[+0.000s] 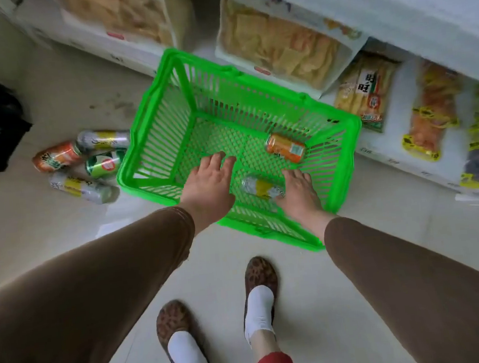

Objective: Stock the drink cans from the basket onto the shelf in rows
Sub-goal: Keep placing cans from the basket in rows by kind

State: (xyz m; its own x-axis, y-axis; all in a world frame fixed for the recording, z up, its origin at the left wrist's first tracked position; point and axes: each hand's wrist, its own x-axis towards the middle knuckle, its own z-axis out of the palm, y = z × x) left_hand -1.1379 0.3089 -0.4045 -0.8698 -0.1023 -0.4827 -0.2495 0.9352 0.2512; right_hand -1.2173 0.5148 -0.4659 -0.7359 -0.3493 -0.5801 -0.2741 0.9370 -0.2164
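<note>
Right hand [299, 193] touches the silver-yellow can [262, 188] lying crosswise in the basket [153, 148] — grip not yet closed; left hand [208, 188] hovers, fingers spread.

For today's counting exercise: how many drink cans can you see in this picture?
6. Two in the green basket: an orange can and a silver-yellow can by the right hand. Four on the floor left of it.

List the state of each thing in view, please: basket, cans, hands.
Basket: upright on floor, nearly empty.
Orange can: lying in basket.
Silver can: lying in basket, right hand touching it.
Floor cans: four, lying beside basket.
Left hand: open, empty.
Right hand: grip unclear.
</note>
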